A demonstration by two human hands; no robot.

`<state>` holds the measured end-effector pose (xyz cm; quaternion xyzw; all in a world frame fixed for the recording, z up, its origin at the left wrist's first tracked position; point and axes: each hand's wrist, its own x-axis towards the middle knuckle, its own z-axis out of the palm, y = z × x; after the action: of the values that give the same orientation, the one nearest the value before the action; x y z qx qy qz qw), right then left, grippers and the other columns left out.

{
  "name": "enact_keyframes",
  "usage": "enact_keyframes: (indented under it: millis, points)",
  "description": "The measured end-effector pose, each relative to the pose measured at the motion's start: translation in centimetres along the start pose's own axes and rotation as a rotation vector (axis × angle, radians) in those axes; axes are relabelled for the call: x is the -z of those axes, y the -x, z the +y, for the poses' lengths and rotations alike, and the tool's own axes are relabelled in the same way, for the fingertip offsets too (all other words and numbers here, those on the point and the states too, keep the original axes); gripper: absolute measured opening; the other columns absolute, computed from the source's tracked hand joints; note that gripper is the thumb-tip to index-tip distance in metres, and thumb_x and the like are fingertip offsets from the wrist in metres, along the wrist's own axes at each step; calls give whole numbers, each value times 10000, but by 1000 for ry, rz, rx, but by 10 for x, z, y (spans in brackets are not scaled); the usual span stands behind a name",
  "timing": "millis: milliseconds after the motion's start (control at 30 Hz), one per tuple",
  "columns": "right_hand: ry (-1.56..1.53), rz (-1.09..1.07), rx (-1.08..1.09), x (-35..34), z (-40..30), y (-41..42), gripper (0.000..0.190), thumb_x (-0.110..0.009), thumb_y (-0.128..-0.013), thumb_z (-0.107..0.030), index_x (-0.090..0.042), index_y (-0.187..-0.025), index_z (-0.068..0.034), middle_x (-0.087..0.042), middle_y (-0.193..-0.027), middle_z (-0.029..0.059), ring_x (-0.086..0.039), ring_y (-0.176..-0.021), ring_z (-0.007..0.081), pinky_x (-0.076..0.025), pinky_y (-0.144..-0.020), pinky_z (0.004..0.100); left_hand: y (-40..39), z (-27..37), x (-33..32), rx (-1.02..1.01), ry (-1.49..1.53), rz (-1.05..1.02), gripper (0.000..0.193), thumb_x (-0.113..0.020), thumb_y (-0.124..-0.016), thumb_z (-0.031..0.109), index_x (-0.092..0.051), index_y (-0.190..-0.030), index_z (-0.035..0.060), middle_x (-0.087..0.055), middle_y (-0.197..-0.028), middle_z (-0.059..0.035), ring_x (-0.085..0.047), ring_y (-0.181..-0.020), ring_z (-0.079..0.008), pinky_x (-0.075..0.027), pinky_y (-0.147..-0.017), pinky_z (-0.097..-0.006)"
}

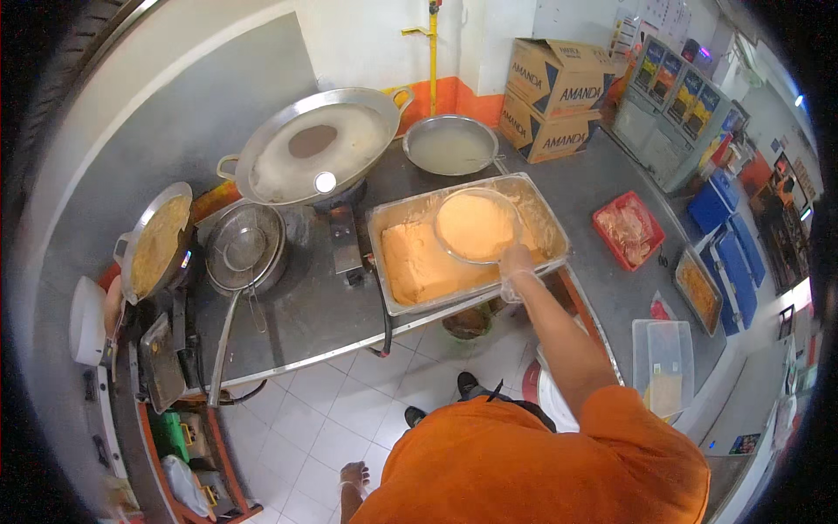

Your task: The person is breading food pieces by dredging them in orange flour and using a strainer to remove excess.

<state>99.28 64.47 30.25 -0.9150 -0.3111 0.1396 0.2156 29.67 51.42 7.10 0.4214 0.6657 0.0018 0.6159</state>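
Note:
My right hand, in a clear plastic glove, is closed around the near side of a round mesh sieve, perhaps by a handle that the fingers hide. Pale orange powder heaps inside the sieve. Beneath it lies a deep rectangular metal tray with more orange powder banked along its left side. Down by my left side hangs my left hand, its fingers apart and nothing in it, away from the table.
Behind the tray stand a large wok of frothy oil and a metal bowl of cloudy liquid. Strainers rest on a pot at left, one long handle overhanging the table edge. A red basket and cardboard boxes are to the right.

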Motion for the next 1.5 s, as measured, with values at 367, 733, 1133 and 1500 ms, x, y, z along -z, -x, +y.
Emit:
enact_keyframes:
  millis: [367,733,1133,1500]
  points:
    - [482,-1,79,2,57,-6,233,-529,-811,-191,-706,-839,-41,-677,-870,172,-665,-842,296,-516,-706,403,10,49,-20,216,292,89,191,-552,-855,229,-568,-930,54,-625,-797,-73,-579,-636,-171,-489,-537,-339]
    - [-380,264,-179,-11,59,-3,218,-550,-789,-179,-710,-853,-46,-680,-866,169,-667,-829,296,-515,-735,380,8,58,-21,236,175,63,204,-550,-852,227,-570,-947,48,-622,-827,-82,-586,-670,-179,-478,-539,-338]
    - [-64,2,9,13,49,-7,184,-560,-795,-141,-687,-833,-13,-667,-819,198,-664,-788,330,-523,-680,430,2,68,-29,204,245,13,184,-568,-841,215,-563,-929,53,-626,-816,-84,-590,-638,-177,-482,-532,-332]
    - [378,-78,161,25,17,9,263,-506,-858,-210,-697,-900,-33,-665,-909,198,-650,-858,340,-506,-769,413,14,58,-26,229,225,129,178,-549,-859,212,-559,-935,51,-623,-808,-87,-579,-638,-169,-465,-509,-323]
